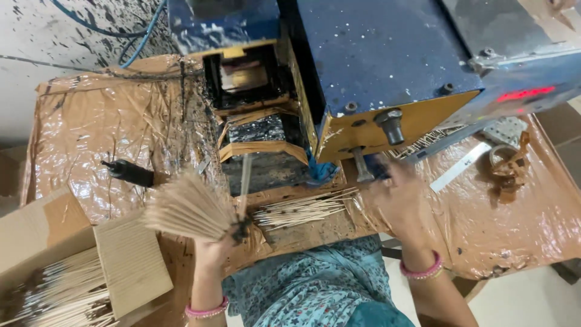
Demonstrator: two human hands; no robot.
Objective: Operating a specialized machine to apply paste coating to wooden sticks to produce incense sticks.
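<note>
The left hand (213,248) has its fingers clamped around the lower end of a fanned bundle of thin sticks (187,211), which spreads up and leftward above the fist, while the blurred right hand (402,203) reaches toward the blue machine (387,60), finger posture unclear

Open cardboard box (130,260) lower left; red glowing display (525,94) on blue machine, upper right.

right hand (396,197) blurred, its grip unclear; cardboard box (66,254) and blue machine (387,60) cut off.
</note>
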